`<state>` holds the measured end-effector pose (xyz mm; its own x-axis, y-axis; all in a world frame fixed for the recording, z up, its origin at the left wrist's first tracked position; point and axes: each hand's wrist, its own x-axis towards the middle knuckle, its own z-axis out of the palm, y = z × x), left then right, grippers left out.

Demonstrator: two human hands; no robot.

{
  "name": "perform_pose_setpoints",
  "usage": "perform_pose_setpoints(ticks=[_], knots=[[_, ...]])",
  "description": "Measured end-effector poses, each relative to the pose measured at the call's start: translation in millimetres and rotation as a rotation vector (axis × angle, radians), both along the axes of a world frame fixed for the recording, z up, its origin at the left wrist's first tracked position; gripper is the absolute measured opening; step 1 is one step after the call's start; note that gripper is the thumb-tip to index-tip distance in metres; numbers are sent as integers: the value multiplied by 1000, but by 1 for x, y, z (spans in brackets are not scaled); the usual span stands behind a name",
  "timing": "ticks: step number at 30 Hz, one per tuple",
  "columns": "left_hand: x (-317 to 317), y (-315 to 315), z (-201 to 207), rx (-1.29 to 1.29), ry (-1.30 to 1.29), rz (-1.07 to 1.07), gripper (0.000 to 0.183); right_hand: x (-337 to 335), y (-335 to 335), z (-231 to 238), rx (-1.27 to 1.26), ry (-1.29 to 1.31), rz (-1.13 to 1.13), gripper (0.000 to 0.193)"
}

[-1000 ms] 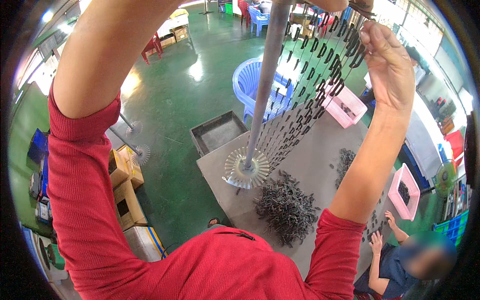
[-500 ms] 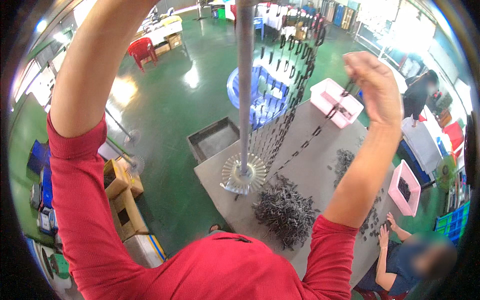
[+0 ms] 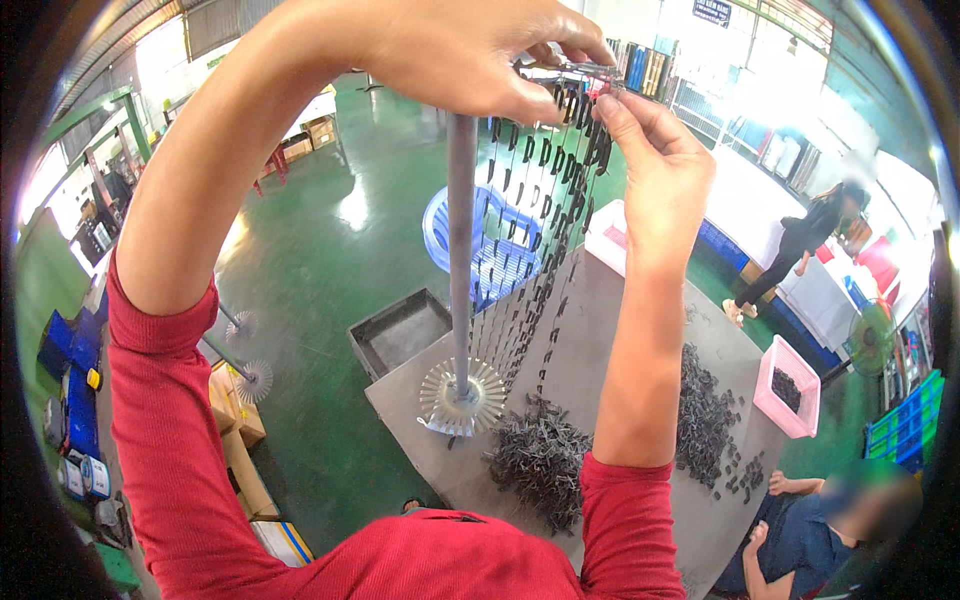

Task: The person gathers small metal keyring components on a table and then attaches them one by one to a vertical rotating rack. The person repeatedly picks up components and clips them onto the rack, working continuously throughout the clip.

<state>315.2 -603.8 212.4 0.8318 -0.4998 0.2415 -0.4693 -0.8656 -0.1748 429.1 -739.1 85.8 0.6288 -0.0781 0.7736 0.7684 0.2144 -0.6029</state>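
Note:
A grey metal pole (image 3: 461, 230) stands upright before me with a slotted metal disc (image 3: 462, 396) low on it. Several strands of small black pieces (image 3: 545, 185) run between the top and this disc. High up, my left hand (image 3: 470, 50) curls around the rack's metal top rim (image 3: 592, 69), which shows only in part between thumb and fingers. Beside it, my right hand (image 3: 660, 165) pinches the upper end of a strand of black pieces against that rim. Its fingertips partly hide the end. Below the disc lies a heap of black pieces (image 3: 540, 465) on the grey table (image 3: 590, 330).
Another spread of black pieces (image 3: 705, 400) lies at the table's right. Pink baskets (image 3: 790, 400) stand there and behind my right wrist. A seated person (image 3: 790, 530) is at the near right. A blue chair (image 3: 510, 265) and grey tray (image 3: 400, 330) are beyond the table.
My right hand has moved left and up to the rack's top, bringing the strand from a slant to hang near the others. My left hand has come into view. The view has tilted upward.

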Motion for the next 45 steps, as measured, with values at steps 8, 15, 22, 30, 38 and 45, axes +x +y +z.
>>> perform_pose_setpoints(ticks=[8,15,22,30,38,45], knots=[[-12,-33,19,-42,179,115,36,-3,1,2,-1,-18,-55,15],[-6,-32,6,1,47,89,41,10,-17,5,73,126,433,13],[-10,-22,4,-27,28,-46,46,23,-50,-12,201,207,720,18],[-3,-9,-14,-2,-193,-213,45,3,-52,-8,-127,198,185,21],[-5,-31,3,40,16,59,39,4,-12,-1,43,30,-33,21],[0,-62,-1,31,-13,308,17,4,1,-3,3,-25,-192,16]])
